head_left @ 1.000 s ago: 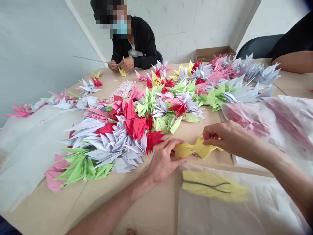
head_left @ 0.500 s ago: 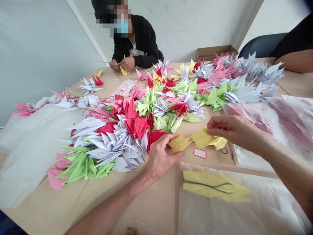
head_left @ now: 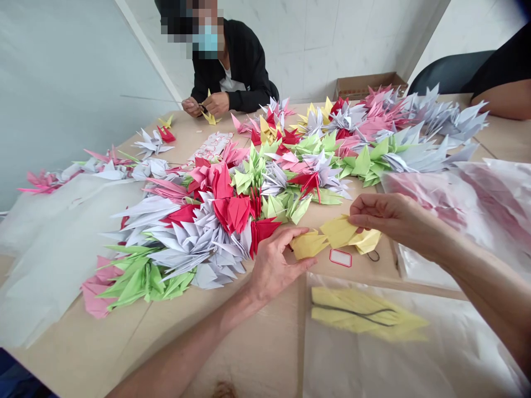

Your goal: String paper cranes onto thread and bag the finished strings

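Between my hands is a short row of yellow folded-paper cranes. My left hand [head_left: 271, 262] has its thumb and fingers around the leftmost yellow paper crane [head_left: 309, 245]. The fingertips of my right hand [head_left: 384, 213] pinch the top edge of the middle yellow paper crane [head_left: 338, 231], which touches the left one. Another yellow paper crane [head_left: 368, 241] hangs just below the right fingers, with a dark cord loop [head_left: 374, 256] at its end. A white red-edged label [head_left: 341, 257] lies on the table under the row.
Heaped folded-paper cranes [head_left: 199, 232] in white, red, pink and green lie left and beyond. A clear bag [head_left: 352, 365] with yellow pieces lies in front, another bag [head_left: 493, 204] at right. Across the table [head_left: 257, 337], a person [head_left: 244, 61] handles yellow cranes and a thin wire.
The leftmost and middle yellow cranes have come together, closing the gap where a bit of string showed. My right hand has shifted slightly left.
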Tool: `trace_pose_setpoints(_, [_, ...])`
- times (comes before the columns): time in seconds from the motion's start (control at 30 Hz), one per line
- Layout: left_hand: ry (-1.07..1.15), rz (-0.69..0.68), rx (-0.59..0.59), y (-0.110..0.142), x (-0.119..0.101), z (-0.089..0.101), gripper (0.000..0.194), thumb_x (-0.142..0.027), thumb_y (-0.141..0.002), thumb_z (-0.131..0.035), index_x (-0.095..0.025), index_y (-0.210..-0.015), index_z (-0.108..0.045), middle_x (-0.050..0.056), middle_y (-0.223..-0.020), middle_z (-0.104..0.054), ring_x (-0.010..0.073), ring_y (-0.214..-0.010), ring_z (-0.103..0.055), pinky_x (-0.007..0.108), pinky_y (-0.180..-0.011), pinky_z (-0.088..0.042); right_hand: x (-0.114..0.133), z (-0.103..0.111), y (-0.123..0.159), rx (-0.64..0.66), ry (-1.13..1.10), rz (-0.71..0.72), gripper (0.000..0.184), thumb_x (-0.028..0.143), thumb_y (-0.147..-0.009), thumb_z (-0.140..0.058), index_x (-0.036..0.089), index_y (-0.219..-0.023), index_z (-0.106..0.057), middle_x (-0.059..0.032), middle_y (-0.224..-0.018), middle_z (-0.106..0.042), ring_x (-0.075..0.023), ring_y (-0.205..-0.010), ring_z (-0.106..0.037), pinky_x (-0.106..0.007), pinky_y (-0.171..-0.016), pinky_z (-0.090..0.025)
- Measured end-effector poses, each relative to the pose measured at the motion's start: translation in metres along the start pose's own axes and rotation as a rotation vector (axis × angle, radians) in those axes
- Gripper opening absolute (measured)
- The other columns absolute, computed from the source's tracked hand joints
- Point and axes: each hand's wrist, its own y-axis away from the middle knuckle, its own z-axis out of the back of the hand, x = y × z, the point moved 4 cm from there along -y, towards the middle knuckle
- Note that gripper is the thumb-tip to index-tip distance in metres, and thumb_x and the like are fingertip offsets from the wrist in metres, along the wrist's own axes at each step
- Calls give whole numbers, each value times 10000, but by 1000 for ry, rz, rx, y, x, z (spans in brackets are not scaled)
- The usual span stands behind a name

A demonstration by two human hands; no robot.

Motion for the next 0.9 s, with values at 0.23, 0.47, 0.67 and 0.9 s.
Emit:
trace_pose_setpoints(0.23, [14, -18, 16, 0, 0, -1, 469, -239, -657, -749, -175, -1096, -596, 44, -1096, -653, 164, -1017, -591, 240, -885, -462, -3, 2, -2, 41, -62, -37, 285, 467, -746, -595, 183, -744, -565, 0, -666, -574, -126, -610, -474, -226, -544, -311])
trace_pose_setpoints(0.47, [22, 10, 25, 1, 0, -1, 456, -256, -664, -745, -180, -1088, -594, 40, -1104, -653, 171, -1024, -592, 253, -891, -466, 0, -9, 0, 111, -101, -48, 279, 471, -760, -583, 191, -761, -574, 10, -650, -564, -119, -574, -465, -220, -513, -312])
trace_pose_setpoints(0.67, [54, 93, 32, 2, 3, -2, 466, -263, -661, -745, -203, -1096, -589, 35, -1104, -647, 172, -974, -610, 232, -751, -513, 4, -11, 2, 181, -134, -70, 266, 445, -741, -598, 182, -747, -560, 6, -664, -580, -114, -566, -467, -226, -518, -316])
trace_pose_setpoints(0.9, [127, 166, 12, 4, 8, -2, 474, -304, -659, -752, -204, -1089, -580, 27, -1076, -661, 151, -887, -647, 235, -757, -537, 8, -8, 2, 199, -125, -64, 282, 448, -717, -599, 168, -730, -566, -5, -659, -568, -126, -611, -456, -235, -552, -300])
